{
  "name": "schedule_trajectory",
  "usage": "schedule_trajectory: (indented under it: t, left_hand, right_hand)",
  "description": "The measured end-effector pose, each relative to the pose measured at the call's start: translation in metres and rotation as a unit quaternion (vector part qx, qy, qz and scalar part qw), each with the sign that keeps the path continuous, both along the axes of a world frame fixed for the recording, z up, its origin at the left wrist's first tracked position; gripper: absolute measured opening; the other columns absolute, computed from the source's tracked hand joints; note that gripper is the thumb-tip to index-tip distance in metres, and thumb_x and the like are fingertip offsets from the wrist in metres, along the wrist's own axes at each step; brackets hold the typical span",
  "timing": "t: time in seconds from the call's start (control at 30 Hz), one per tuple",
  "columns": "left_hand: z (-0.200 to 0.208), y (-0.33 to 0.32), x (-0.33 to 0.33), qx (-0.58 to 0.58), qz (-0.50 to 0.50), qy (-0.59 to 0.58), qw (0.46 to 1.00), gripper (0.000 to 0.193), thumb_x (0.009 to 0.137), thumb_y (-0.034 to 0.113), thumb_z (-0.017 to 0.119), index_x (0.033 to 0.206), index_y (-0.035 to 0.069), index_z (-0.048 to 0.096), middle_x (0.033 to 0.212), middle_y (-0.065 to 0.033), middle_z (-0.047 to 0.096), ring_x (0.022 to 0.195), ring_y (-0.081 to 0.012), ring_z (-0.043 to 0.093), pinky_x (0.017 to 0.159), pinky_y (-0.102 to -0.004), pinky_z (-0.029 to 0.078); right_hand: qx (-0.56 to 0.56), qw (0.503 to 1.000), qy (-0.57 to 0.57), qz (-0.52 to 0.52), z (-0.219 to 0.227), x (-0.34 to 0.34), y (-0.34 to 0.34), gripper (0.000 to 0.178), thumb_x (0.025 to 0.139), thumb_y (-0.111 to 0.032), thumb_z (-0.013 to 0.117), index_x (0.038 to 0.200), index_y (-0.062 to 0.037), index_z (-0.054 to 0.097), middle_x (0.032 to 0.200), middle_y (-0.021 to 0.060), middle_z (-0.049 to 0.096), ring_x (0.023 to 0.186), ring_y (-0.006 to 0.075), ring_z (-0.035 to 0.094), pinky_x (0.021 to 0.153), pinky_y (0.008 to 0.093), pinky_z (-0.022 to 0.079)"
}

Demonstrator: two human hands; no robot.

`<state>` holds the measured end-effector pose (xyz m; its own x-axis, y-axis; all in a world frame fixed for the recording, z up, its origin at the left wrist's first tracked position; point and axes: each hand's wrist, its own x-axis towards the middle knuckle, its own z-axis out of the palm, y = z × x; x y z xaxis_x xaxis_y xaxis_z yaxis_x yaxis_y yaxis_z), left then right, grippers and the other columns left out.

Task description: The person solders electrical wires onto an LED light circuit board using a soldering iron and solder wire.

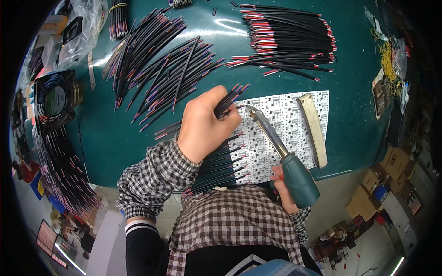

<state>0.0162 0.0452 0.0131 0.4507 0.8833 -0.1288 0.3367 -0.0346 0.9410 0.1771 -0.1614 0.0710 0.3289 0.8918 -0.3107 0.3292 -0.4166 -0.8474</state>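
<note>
My left hand (206, 123) is closed round a small bundle of black-sleeved wires (225, 102) with coloured ends, above the left edge of a white circuit board panel (282, 103). A soldering iron (297, 177) with a green handle is gripped in my right hand (284, 191), partly hidden behind the handle. Its tip points up and left, close to the left hand's fingertips at the panel; whether it touches a wire I cannot tell. Several wires (225, 168) lie in a row along the panel's left edge. A pale bar (314, 131) rests across the panel's right side.
Loose black wires (177, 76) spread over the green table (354, 115) at the back left. A red-ended wire pile (294, 37) lies at the back right. A black fan (55, 102) stands at the left, beside a hanging wire bunch (64, 170). Yellow wire (391, 69) sits at the far right.
</note>
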Motion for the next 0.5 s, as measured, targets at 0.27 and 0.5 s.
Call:
schedule_trajectory:
  t: [0.27,0.5]
  left_hand:
    - [-0.0002,-0.0011,0.0004,0.006,-0.003,0.001,1.0,0.015,0.071,0.002,0.068,0.078,0.0,0.056,0.071,-0.015,0.062,0.06,-0.0298,0.062,0.056,-0.0342,0.048]
    - [-0.0021,-0.0043,0.0006,0.011,-0.004,0.019,1.0,0.015,0.07,0.002,0.068,0.077,0.0,0.056,0.071,-0.0157,0.062,0.061,-0.0319,0.061,0.056,-0.0356,0.048]
  right_hand:
    - [0.0,0.995,-0.087,0.058,0.0018,0.0016,0.0013,0.05,0.076,-0.004,0.082,0.119,0.0048,0.058,0.093,0.0105,0.068,0.081,0.0196,0.068,0.076,0.0316,0.056]
    - [0.006,0.992,-0.088,0.088,0.0041,0.0052,-0.0034,0.048,0.076,-0.005,0.082,0.117,0.0045,0.058,0.093,0.0098,0.067,0.083,0.0191,0.068,0.077,0.0303,0.055]
